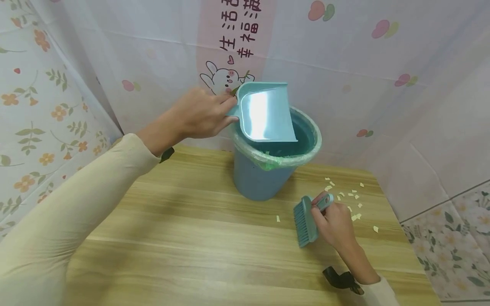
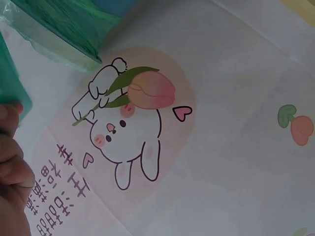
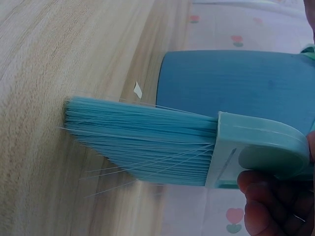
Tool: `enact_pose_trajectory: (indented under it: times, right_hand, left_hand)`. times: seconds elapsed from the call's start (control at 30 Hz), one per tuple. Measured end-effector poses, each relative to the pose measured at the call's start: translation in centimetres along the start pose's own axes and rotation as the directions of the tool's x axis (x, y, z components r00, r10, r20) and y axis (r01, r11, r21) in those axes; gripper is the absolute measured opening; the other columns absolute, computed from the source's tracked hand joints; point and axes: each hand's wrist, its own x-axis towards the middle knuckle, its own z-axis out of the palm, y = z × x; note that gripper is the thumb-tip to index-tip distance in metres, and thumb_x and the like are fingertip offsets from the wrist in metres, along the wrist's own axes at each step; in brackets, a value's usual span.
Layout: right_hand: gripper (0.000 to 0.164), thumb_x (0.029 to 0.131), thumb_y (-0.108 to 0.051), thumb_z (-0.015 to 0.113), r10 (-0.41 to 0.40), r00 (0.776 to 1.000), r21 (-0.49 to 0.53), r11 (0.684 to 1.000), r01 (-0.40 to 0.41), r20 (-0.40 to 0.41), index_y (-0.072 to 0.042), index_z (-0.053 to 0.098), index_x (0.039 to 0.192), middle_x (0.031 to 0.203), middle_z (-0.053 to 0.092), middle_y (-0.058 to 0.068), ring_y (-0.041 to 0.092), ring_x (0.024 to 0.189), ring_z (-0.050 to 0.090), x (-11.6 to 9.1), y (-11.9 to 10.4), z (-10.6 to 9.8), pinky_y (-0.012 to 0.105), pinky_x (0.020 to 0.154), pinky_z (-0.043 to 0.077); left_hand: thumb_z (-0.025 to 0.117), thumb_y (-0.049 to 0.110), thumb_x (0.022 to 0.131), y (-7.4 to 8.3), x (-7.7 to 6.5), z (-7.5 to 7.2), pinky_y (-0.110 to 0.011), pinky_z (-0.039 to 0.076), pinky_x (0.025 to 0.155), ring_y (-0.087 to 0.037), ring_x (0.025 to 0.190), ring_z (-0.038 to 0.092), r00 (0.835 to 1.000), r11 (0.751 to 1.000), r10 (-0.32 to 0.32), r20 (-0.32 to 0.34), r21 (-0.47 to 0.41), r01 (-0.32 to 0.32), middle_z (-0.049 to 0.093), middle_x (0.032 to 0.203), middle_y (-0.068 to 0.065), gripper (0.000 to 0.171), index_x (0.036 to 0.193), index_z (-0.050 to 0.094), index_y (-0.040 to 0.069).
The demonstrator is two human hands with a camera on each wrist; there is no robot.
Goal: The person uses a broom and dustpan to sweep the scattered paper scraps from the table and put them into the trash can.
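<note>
My left hand (image 1: 204, 112) grips the handle of a light blue dustpan (image 1: 264, 112), tilted over the mouth of a blue trash bin (image 1: 254, 178). No scraps show on the pan's bright face. In the left wrist view, curled fingers (image 2: 12, 162) hold the pan's edge of green-blue plastic (image 2: 12, 83) at the far left. My right hand (image 1: 337, 223) holds a small blue hand brush (image 1: 306, 221) by its handle, low over the table. The right wrist view shows its bristles (image 3: 142, 140) reaching down to the wood, with the bin (image 3: 231, 78) behind.
Small pale paper scraps (image 1: 360, 205) lie scattered on the wooden table (image 1: 183, 238) right of the bin, and a single scrap (image 1: 278, 219) sits left of the brush. A clear green-tinged liner (image 1: 273, 162) folds over the bin's rim. Printed curtains (image 1: 160, 55) hang behind and at the sides.
</note>
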Motion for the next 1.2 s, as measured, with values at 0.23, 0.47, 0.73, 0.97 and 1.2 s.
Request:
enact_pose_trajectory:
  times: [0.23, 0.47, 0.73, 0.97, 1.2]
  right_hand:
    - [0.009, 0.091, -0.005, 0.060, 0.012, 1.000, -0.015, 1.000, -0.012, 0.011, -0.005, 0.068, 0.087, 0.056, 0.041, -0.016, 0.001, 0.048, 0.030, 0.0, 0.0, -0.1, 0.026, 0.042, 0.028]
    - [0.010, 0.091, -0.005, 0.059, -0.006, 1.000, -0.016, 1.000, 0.006, 0.010, -0.006, 0.068, 0.086, 0.056, 0.042, -0.015, 0.002, 0.048, 0.031, 0.0, 0.1, -0.3, 0.026, 0.042, 0.028]
    - [0.011, 0.092, -0.004, 0.059, 0.003, 1.000, -0.008, 1.000, -0.002, 0.015, -0.005, 0.068, 0.087, 0.057, 0.042, -0.014, 0.002, 0.049, 0.033, 0.0, 0.2, -0.3, 0.026, 0.042, 0.030]
    - [0.010, 0.094, -0.005, 0.062, -0.026, 1.000, -0.035, 0.999, 0.027, 0.012, -0.007, 0.064, 0.085, 0.060, 0.049, -0.009, 0.007, 0.053, 0.040, -0.1, 0.3, -0.2, 0.028, 0.046, 0.032]
    - [0.012, 0.094, -0.004, 0.059, -0.018, 0.999, -0.023, 1.000, 0.018, 0.028, -0.005, 0.069, 0.087, 0.063, 0.062, -0.004, 0.003, 0.049, 0.039, -0.1, 0.2, -0.3, 0.028, 0.043, 0.032]
  left_hand:
    - [0.064, 0.029, 0.109, 0.9, -1.2, -0.2, -0.038, 0.029, 0.046, -0.023, 0.048, 0.036, 1.000, 0.999, -0.007, -0.020, -0.052, 0.006, 0.048, 0.063, -0.006, 0.033, 0.102, 0.061, -0.004]
    - [0.067, 0.028, 0.105, 3.3, -1.6, -0.7, -0.037, 0.033, 0.043, -0.021, 0.048, 0.041, 0.993, 0.992, 0.063, -0.095, -0.102, -0.073, 0.048, 0.065, -0.003, 0.031, 0.101, 0.061, -0.003]
    - [0.071, 0.028, 0.103, 6.4, -2.6, -1.7, -0.034, 0.035, 0.044, -0.019, 0.050, 0.045, 0.989, 0.980, 0.089, -0.120, -0.168, -0.108, 0.060, 0.073, -0.004, 0.032, 0.108, 0.065, -0.003]
    - [0.038, 0.044, 0.119, 8.7, -3.9, -1.2, -0.030, 0.038, 0.045, -0.019, 0.053, 0.053, 0.979, 0.969, 0.093, -0.181, -0.208, -0.130, 0.067, 0.078, -0.004, 0.054, 0.110, 0.066, -0.001]
    - [0.031, 0.042, 0.119, 10.9, -5.5, 0.0, -0.027, 0.039, 0.045, -0.016, 0.051, 0.048, 0.972, 0.956, 0.111, -0.207, -0.244, -0.161, 0.063, 0.077, -0.003, 0.055, 0.111, 0.064, -0.001]
